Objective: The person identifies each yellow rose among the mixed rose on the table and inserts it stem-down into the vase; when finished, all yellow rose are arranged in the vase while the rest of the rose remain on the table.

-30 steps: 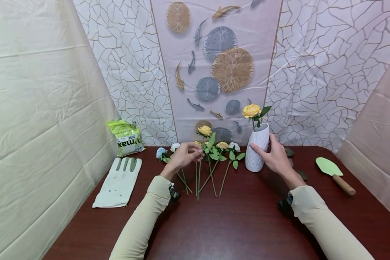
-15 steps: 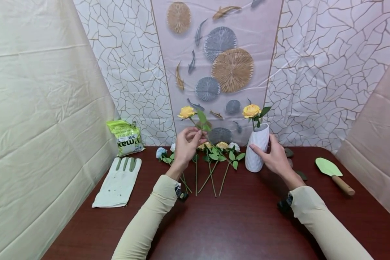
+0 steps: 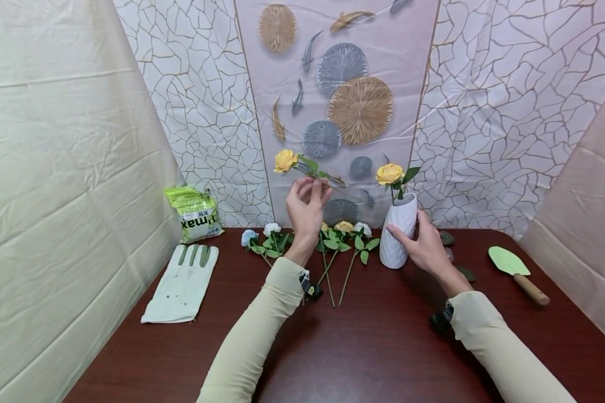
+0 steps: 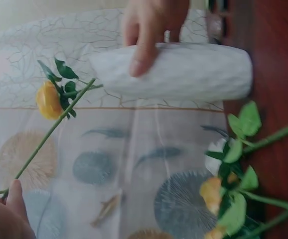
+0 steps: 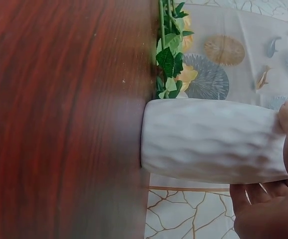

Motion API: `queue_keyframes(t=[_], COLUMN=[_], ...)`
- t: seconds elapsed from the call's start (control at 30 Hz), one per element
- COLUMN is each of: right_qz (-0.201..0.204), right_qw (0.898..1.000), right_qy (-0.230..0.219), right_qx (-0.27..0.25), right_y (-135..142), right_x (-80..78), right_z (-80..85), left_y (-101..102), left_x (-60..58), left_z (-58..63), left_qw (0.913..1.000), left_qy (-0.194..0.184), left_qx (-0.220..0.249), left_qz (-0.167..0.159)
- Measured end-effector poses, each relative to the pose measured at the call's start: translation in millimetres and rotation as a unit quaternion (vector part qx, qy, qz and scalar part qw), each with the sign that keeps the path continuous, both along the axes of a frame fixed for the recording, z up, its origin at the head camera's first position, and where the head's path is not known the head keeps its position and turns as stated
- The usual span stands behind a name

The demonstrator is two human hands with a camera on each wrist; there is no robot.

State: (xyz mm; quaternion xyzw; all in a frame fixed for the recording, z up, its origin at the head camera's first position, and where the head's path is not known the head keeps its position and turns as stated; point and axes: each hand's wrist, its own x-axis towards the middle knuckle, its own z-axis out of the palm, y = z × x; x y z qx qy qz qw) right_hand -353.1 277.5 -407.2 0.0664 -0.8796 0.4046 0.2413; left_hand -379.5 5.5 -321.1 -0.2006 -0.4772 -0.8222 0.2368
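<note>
My left hand [image 3: 306,215] pinches the green stem of a yellow rose [image 3: 285,161] up in the air, bloom to the left. In the left wrist view the bare stem [image 4: 54,130] of that rose slants toward the vase mouth, its bloom out of sight. My right hand [image 3: 428,246] grips a white textured vase [image 3: 397,232] that stands on the table. Another yellow rose [image 3: 390,174] with dark green leaves pokes out of the vase. Fingers and thumb of my right hand curl round the vase [image 5: 214,142] in the right wrist view.
Blue, white and yellow roses [image 3: 344,227] lie at the back of the dark red table [image 3: 363,358]. At left are a white glove [image 3: 181,288] and a green bag [image 3: 195,215]. A small trowel [image 3: 518,274] lies at right; dark stones [image 3: 465,273] sit behind my right hand.
My left hand has lifted the yellow rose off the table and carried it up and rightward, tipping its bloom to the left. The right hand and vase stay in place.
</note>
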Motion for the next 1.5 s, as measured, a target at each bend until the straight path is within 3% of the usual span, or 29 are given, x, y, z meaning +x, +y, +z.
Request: queue_keyframes(t=[0.23, 0.4, 0.53, 0.73, 1.2, 1.5], right_qz=[0.002, 0.004, 0.004, 0.004, -0.002, 0.001], right_qw=[1.000, 1.000, 1.000, 1.000, 1.000, 0.999], right_qy=[0.013, 0.011, 0.014, 0.018, 0.027, 0.037], right_qx=[-0.003, -0.003, -0.002, 0.000, -0.004, -0.005], right_y=[2, 2, 1, 0, 1, 0], right_x=[-1.4, -0.4, 0.0, -0.7, -0.2, -0.7], right_z=[-3.4, -3.4, -2.3, -1.8, -2.8, -1.5], left_y=[19, 32, 43, 55, 99, 117], left_x=[-3.2, -4.3, -4.5, -2.8, -10.2, -9.4], left_z=[16.7, 19.3, 18.9, 14.3, 2.8, -12.6], left_qw=[0.9995, 0.9975, 0.9963, 0.9930, 0.9849, 0.9696], left_qy=[0.025, 0.028, 0.039, 0.060, 0.043, 0.018], left_qx=[-0.006, -0.042, -0.054, -0.083, -0.137, -0.206], left_qz=[0.018, 0.049, 0.054, 0.058, 0.097, 0.131])
